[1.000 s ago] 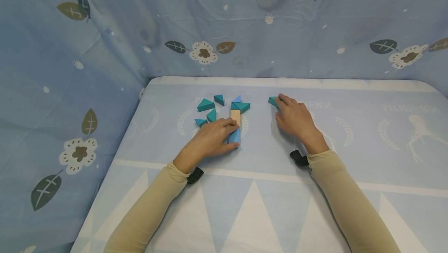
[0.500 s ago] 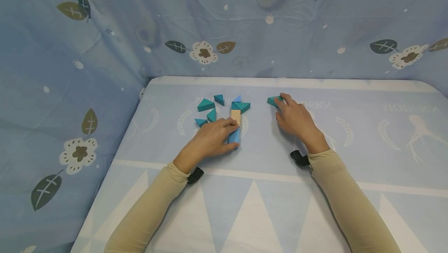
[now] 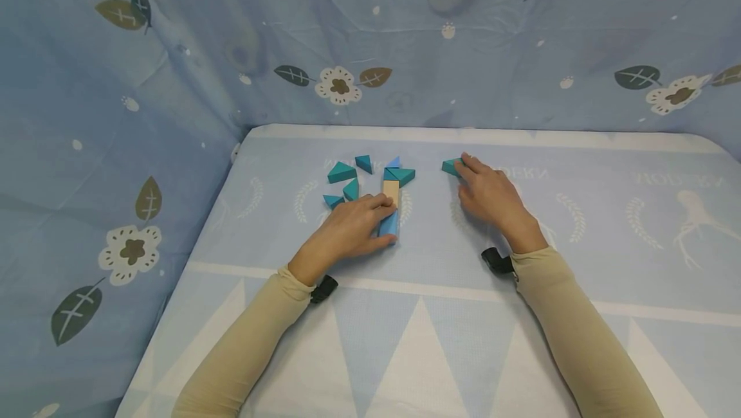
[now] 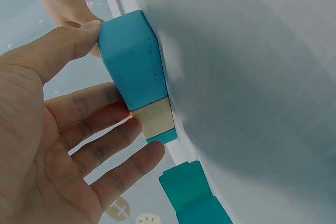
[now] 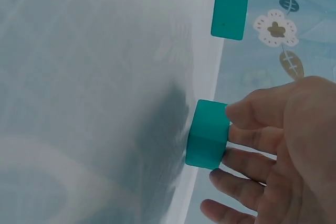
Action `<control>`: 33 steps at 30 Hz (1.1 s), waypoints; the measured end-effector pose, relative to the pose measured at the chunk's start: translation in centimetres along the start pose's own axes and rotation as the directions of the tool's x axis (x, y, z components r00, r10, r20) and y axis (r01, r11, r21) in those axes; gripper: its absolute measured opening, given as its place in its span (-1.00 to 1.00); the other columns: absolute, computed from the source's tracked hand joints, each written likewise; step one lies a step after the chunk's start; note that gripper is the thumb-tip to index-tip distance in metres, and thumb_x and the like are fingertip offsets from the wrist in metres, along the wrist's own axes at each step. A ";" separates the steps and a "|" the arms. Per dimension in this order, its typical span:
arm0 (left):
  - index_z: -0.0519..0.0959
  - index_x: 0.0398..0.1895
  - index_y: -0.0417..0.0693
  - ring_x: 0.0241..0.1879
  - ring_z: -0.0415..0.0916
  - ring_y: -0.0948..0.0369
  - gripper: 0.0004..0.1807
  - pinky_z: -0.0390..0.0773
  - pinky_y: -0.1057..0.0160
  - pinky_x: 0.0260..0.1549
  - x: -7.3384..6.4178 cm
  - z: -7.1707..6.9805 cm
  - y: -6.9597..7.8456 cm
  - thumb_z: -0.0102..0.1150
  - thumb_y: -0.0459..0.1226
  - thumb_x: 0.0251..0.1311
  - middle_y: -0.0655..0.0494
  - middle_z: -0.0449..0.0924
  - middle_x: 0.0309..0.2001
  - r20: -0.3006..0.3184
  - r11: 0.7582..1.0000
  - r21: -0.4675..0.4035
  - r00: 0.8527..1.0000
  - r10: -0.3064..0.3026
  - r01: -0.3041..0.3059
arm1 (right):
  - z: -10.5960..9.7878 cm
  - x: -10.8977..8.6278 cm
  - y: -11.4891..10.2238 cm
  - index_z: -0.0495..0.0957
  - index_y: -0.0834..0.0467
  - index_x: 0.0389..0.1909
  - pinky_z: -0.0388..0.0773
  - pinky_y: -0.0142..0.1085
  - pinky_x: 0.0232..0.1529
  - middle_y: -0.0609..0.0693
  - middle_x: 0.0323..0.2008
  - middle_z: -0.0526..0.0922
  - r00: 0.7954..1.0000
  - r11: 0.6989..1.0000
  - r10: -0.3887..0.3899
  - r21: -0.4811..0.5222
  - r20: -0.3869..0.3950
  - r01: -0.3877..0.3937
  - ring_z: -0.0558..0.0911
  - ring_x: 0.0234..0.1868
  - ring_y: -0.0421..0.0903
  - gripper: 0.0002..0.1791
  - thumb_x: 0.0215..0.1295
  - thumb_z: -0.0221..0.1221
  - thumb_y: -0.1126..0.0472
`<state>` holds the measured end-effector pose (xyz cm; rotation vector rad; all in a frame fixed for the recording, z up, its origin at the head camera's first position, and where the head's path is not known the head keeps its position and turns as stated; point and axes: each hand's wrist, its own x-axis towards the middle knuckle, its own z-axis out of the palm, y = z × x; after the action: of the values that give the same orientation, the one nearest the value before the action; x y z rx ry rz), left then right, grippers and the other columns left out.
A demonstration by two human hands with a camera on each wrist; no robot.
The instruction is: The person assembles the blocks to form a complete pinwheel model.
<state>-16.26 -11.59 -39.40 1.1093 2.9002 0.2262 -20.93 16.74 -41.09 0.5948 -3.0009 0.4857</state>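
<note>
My left hand (image 3: 352, 226) lies at a row of blocks. Its thumb and index finger pinch a long blue block (image 4: 134, 61), thumb at the near end; the other fingers spread away in the left wrist view. A natural-wood block (image 3: 391, 190) touches the blue block's far end. Beyond it sit a teal triangular block (image 3: 408, 176), a smaller dark teal piece (image 3: 389, 174) and a light blue triangle (image 3: 393, 163). To the right, my right hand (image 3: 491, 196) pinches a green triangular block (image 5: 207, 135) on the table, apart from the row.
Left of the row lie several loose triangular blocks, among them a green block (image 3: 341, 172) and a dark teal block (image 3: 364, 163). The patterned table cover (image 3: 440, 263) runs back to a blue floral curtain (image 3: 451, 77).
The green block under my right fingers has shifted and turned slightly to the left. My left hand and the row stay where they were; the head view has tilted a little.
</note>
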 end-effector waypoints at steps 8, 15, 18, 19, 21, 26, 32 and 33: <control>0.52 0.26 -0.11 0.18 0.50 0.15 -0.36 0.62 0.20 -0.04 0.0 0.0 0.0 0.28 0.05 0.21 0.07 0.51 0.23 0.004 1.000 -0.004 1.000 -0.004 0.004 | -0.3 0.0 0.0 0.12 0.21 0.50 0.33 0.27 0.20 0.28 0.50 0.07 0.993 1.000 0.026 0.010 0.113 -0.028 0.63 -0.06 0.31 -0.39 0.48 -0.06 0.22; 0.53 0.25 -0.11 0.18 0.50 0.15 -0.37 0.61 0.20 -0.01 0.0 0.1 -0.1 0.28 0.06 0.21 0.08 0.51 0.22 -0.002 1.000 -0.005 1.000 -0.001 0.001 | -0.2 0.2 -0.1 0.14 0.17 0.50 0.40 0.23 0.13 0.30 0.49 0.05 0.992 0.999 0.032 0.004 0.124 -0.033 0.54 0.09 0.39 -0.39 0.46 -0.04 0.21; 0.53 0.26 -0.12 0.20 0.49 0.14 -0.37 0.61 0.20 0.00 0.1 0.1 0.0 0.28 0.05 0.21 0.07 0.51 0.23 -0.003 1.000 -0.006 1.000 0.003 -0.003 | -0.2 0.3 0.0 0.15 0.16 0.50 0.48 0.14 -0.07 0.29 0.50 0.04 0.992 0.999 0.038 0.017 0.123 -0.040 0.60 -0.09 0.35 -0.39 0.46 -0.03 0.22; 0.53 0.26 -0.12 0.20 0.49 0.14 -0.37 0.61 0.20 0.00 0.1 0.1 0.0 0.28 0.05 0.22 0.07 0.51 0.23 -0.002 1.000 -0.007 1.000 0.003 -0.003 | -0.2 0.3 0.0 0.14 0.16 0.50 0.49 0.08 -0.17 0.28 0.50 0.03 0.991 0.999 0.037 0.020 0.125 -0.040 0.61 -0.18 0.31 -0.39 0.46 -0.03 0.22; 0.52 0.26 -0.12 0.20 0.49 0.14 -0.37 0.61 0.20 -0.01 0.1 0.0 0.0 0.27 0.05 0.22 0.07 0.50 0.24 -0.003 1.000 -0.006 1.000 0.005 -0.005 | -0.3 0.4 0.0 0.14 0.16 0.50 0.42 -0.06 -0.38 0.27 0.51 0.02 0.991 0.999 0.037 0.034 0.129 -0.042 0.56 -0.39 0.20 -0.38 0.45 -0.03 0.23; 0.52 0.27 -0.11 0.21 0.48 0.14 -0.36 0.61 0.20 0.00 0.2 0.0 0.1 0.27 0.06 0.22 0.07 0.50 0.25 0.004 1.000 -0.008 1.000 -0.003 0.003 | -0.4 0.7 0.1 0.08 0.12 0.53 0.30 -0.16 -0.48 0.20 0.54 -0.07 0.984 0.994 0.040 0.096 0.172 -0.058 0.30 -0.67 -0.03 -0.37 0.47 -0.06 0.21; 0.51 0.28 -0.10 0.24 0.46 0.14 -0.35 0.60 0.19 0.04 0.1 -0.1 0.1 0.26 0.07 0.22 0.08 0.48 0.27 0.021 1.000 0.001 1.000 -0.012 0.012 | -0.1 1.1 0.2 0.04 0.11 0.54 0.41 0.18 0.13 0.18 0.55 -0.14 0.982 0.980 0.018 0.190 0.191 -0.054 0.61 -0.09 0.33 -0.36 0.49 -0.09 0.19; 0.51 0.28 -0.10 0.24 0.46 0.14 -0.35 0.60 0.19 0.04 0.0 -0.1 0.1 0.26 0.07 0.22 0.08 0.48 0.27 0.022 1.000 0.002 1.000 -0.013 0.013 | 0.0 1.2 0.2 0.04 0.12 0.54 0.33 0.21 0.23 0.19 0.56 -0.15 0.982 0.978 0.013 0.203 0.189 -0.052 0.55 0.10 0.36 -0.36 0.49 -0.09 0.19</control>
<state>-16.25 -11.53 -39.26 1.0856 2.8884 0.2096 -22.12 16.47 -41.06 0.6385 -3.1640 0.7959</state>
